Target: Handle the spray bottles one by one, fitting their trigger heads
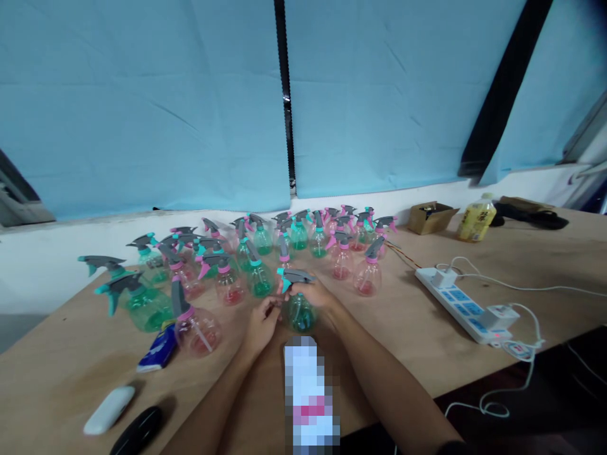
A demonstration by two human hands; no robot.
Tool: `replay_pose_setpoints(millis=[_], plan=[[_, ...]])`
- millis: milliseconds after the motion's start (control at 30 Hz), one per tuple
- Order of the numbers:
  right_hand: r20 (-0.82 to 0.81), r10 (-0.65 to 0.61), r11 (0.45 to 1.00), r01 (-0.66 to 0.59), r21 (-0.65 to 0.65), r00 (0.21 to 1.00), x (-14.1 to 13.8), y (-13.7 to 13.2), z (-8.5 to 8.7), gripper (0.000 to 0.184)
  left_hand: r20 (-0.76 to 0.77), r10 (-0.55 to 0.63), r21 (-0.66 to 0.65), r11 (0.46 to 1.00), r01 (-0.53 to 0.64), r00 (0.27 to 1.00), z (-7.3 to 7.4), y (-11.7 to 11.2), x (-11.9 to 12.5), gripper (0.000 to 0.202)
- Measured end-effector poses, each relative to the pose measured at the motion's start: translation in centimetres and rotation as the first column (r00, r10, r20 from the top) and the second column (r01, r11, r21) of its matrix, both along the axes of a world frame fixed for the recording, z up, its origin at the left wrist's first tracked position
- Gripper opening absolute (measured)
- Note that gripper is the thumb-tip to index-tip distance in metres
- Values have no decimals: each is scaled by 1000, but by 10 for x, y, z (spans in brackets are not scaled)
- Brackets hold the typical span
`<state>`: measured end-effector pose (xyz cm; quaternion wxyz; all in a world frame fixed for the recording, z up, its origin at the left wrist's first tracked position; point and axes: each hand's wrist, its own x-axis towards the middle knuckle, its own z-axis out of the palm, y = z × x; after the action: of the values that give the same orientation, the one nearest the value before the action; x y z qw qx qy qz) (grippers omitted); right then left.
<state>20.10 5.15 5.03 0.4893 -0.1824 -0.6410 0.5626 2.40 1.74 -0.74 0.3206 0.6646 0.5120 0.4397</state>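
A green spray bottle (pixel 302 317) with a grey and teal trigger head stands upright in front of me. My right hand (pixel 317 294) is closed around its neck, just under the head. Close by on the left side of the bottle, my left hand (pixel 262 323) has its fingers curled in; whether they hold something small is hidden. Behind my hands stand several more spray bottles, among them a green one (pixel 260 280) and a pink one (pixel 367 277). A larger pink bottle (pixel 198 332) is to the left of my left hand.
A blue packet (pixel 159 347), a white oval case (pixel 109 409) and a black one (pixel 137 431) lie at the left. On the right are a power strip (pixel 458 304) with plugs and cables, a cardboard box (pixel 430 219) and a yellow drink bottle (pixel 475 220). A blurred-out object (pixel 306 373) is at the front.
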Motion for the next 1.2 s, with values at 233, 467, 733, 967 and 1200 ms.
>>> replay_pose_setpoints(millis=[233,467,733,967,1200], plan=[[3,51,999,-51,-4,999,2,0,1,13,-22,0,13,1000,0,1000,1,-2,1,27],[14,42,999,-42,10,999,1,1,0,13,-40,-2,8,1000,2,999,5,-4,1,25],[27,19,1000,-19,-18,999,1,1,0,14,-25,3,-12,1000,-4,1000,6,-5,2,29],[15,15,998,-15,54,1000,1,3,-5,17,-55,-12,4,1000,12,998,8,-6,2,26],[12,17,1000,-17,-7,1000,1,0,-3,11,-53,3,-2,1000,-3,999,4,-4,1,29]])
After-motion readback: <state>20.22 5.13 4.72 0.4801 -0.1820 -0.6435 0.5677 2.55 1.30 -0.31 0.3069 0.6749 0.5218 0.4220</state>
